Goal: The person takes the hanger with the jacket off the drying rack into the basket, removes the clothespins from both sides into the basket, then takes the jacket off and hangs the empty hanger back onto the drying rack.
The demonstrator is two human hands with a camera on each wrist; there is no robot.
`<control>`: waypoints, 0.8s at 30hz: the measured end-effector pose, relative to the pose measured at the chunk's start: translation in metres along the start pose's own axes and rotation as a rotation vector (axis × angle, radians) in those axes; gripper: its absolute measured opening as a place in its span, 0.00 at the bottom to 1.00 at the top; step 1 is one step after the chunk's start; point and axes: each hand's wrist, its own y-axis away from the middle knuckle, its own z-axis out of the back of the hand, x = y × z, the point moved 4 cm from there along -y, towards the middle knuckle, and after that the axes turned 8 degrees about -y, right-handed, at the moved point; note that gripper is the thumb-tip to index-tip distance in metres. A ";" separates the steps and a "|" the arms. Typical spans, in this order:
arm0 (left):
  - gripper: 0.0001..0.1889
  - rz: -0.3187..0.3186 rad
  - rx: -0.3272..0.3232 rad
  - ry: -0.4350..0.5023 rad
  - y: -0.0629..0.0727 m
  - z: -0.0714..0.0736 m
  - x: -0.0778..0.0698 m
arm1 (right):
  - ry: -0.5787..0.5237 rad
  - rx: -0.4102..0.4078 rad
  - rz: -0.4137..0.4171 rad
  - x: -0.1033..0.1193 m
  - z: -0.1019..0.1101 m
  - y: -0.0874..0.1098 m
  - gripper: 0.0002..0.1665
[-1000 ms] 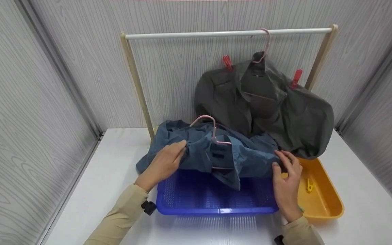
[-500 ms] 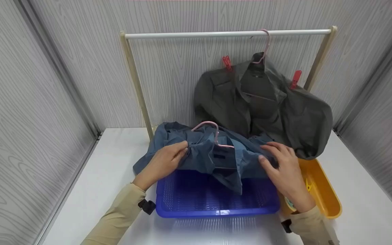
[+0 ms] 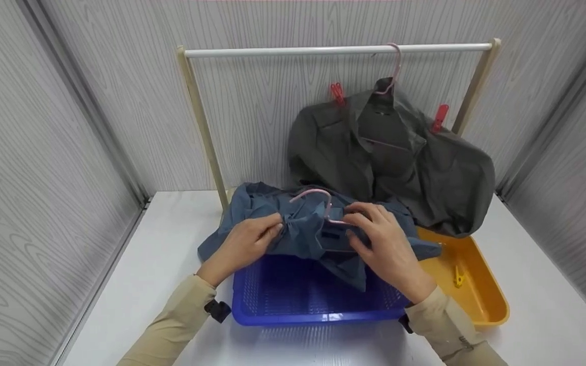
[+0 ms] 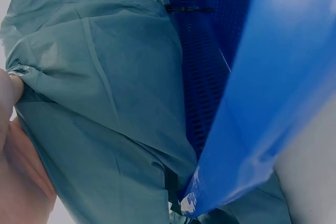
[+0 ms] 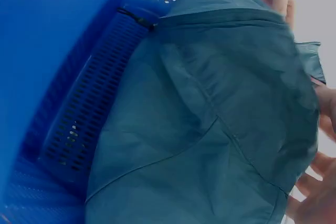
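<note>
A blue jacket (image 3: 300, 239) lies bunched over the back of a blue plastic basket (image 3: 323, 319), its collar facing up. A pink clothes hanger (image 3: 328, 209) is inside it, with the hook standing out at the neck. My left hand (image 3: 247, 241) pinches the jacket's cloth left of the collar; the left wrist view shows the cloth (image 4: 105, 77) gathered at the thumb. At the collar's right side is my right hand (image 3: 384, 244), fingers loosely bent and spread beside the hanger's arm. In the right wrist view its fingers (image 5: 315, 187) lie at the jacket's edge; firm contact is unclear.
Behind stands a rack with a white rail (image 3: 283, 52). A dark grey jacket (image 3: 440, 178) hangs there on a pink hanger, with red clothespins (image 3: 439, 119) at its shoulders. A yellow tray (image 3: 499, 305) holding a yellow clothespin (image 3: 459, 277) sits right of the basket.
My right hand has left the jacket's right end and moved left to the collar. The hanger's hook has shifted slightly down and right. My left hand keeps its pinch in nearly the same place.
</note>
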 end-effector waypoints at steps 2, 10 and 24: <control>0.13 -0.004 -0.030 -0.006 0.001 0.002 0.000 | 0.006 -0.038 -0.010 -0.004 0.003 0.002 0.10; 0.13 0.065 -0.094 0.026 0.007 0.009 0.009 | -0.005 -0.107 -0.156 -0.032 0.027 0.021 0.07; 0.14 0.050 -0.106 -0.012 0.007 0.000 0.007 | 0.003 -0.206 -0.450 -0.074 0.046 0.063 0.07</control>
